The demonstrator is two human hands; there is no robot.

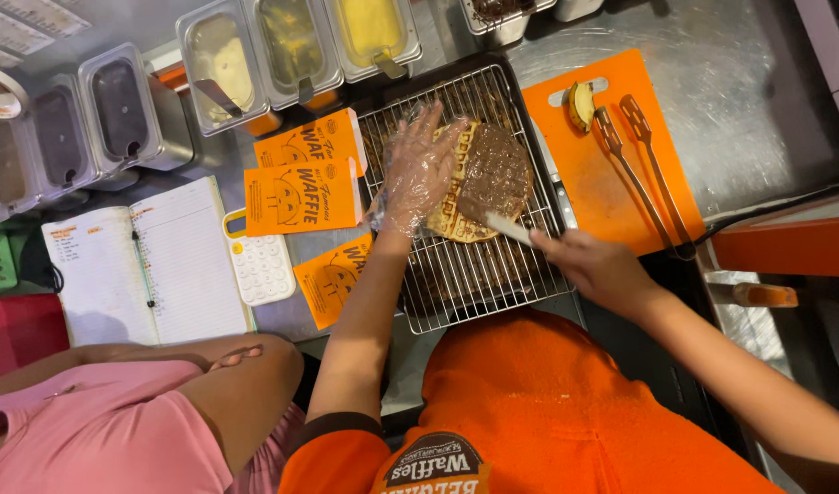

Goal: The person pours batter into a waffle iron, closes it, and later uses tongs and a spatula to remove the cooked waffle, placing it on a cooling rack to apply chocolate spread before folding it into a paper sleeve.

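Nearest the camera, the person's orange shirt (529, 412) filled the bottom of the view, and both bare forearms reached away from it toward a wire rack (465, 265) on the steel counter (712, 82). At the near left, another person in a pink top (99, 430) stood with arms folded.

Farther in, the right hand (595, 265) came in from the right, fingers closed around the handle of a pale spreader (509, 229). Its long axis ran from near right to far left, the blade tip resting on the waffle (474, 187). The left hand (419, 174), covered by a clear plastic glove, lay open and flat with fingers spread toward the far right, pressing on the waffle's left edge and grasping nothing.

That waffle sat on the far half of the rack, its right part covered in brown spread.

Left of the rack lay orange paper sleeves (302, 197), a white calculator (259, 265) and an open notebook (149, 270). Right of it, an orange cutting board (611, 155) carried brown tongs (643, 169) and a banana piece (581, 105). Farthest off stood steel tubs (291, 46) of toppings.
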